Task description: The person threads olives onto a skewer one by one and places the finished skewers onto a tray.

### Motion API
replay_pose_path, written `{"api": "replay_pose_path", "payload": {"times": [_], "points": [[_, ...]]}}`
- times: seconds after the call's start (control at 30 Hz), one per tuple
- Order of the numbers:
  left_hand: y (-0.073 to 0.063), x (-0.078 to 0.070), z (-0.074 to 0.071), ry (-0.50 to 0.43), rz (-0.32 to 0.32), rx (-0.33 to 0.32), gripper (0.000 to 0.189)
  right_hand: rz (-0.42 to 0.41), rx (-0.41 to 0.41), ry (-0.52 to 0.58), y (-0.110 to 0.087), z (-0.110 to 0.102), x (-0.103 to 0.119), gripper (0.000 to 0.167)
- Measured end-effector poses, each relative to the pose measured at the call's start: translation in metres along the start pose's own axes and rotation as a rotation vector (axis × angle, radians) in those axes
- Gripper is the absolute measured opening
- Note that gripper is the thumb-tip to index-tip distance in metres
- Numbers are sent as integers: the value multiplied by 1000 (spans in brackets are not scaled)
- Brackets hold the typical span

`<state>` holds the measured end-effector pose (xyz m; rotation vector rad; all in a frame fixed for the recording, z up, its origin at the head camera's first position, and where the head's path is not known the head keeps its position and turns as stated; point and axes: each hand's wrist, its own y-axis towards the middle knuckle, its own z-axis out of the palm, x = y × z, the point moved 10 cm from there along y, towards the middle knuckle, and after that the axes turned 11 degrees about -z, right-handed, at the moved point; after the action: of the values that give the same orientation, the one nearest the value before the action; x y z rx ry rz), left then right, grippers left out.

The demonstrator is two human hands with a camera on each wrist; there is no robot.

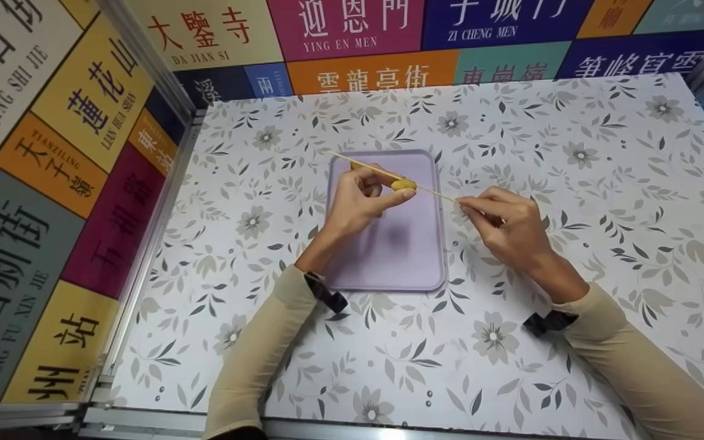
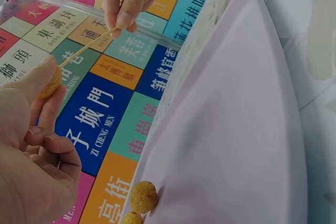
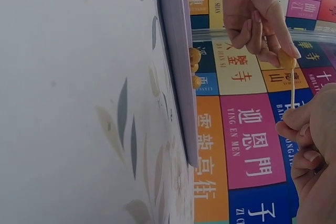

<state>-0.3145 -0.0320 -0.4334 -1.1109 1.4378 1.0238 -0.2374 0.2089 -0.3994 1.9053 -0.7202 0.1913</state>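
My left hand [image 1: 361, 198] is above the tray, pinching a yellow-brown ball [image 1: 404, 184] of what looks like food between thumb and fingers. A thin wooden skewer [image 1: 437, 193] runs from the ball to my right hand [image 1: 508, 226], which pinches its end with thumb and fingertips. In the head view, a length of skewer also shows on the far left side of the ball. Below, on the lilac tray [image 1: 413, 263], lie several more balls [image 2: 143, 196], mostly hidden behind my left hand in the head view. The right wrist view shows these loose balls [image 3: 195, 55] along the tray's far side.
A floral-patterned cloth or sheet covers the table [image 1: 492, 336]. Panels printed with coloured blocks and lettering [image 1: 358, 24] stand along the back and left edges. Metal framing [image 1: 144, 256] edges the table's left side. Dark camera mounts [image 1: 327, 296] sit at both wrists.
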Motion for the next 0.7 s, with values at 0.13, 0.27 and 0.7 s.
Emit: {"api": "replay_pose_path", "payload": {"times": [0.13,0.27,0.7], "points": [[0,0,3,13,15,0,24,-9,6,11,0,1,1,20],[-1,-1,6,26,35,-2,23,-16,6,22,-1,2,1,20],[-2,7,17,31,-20,43,27,-26,17,29,-3,6,0,20]]}}
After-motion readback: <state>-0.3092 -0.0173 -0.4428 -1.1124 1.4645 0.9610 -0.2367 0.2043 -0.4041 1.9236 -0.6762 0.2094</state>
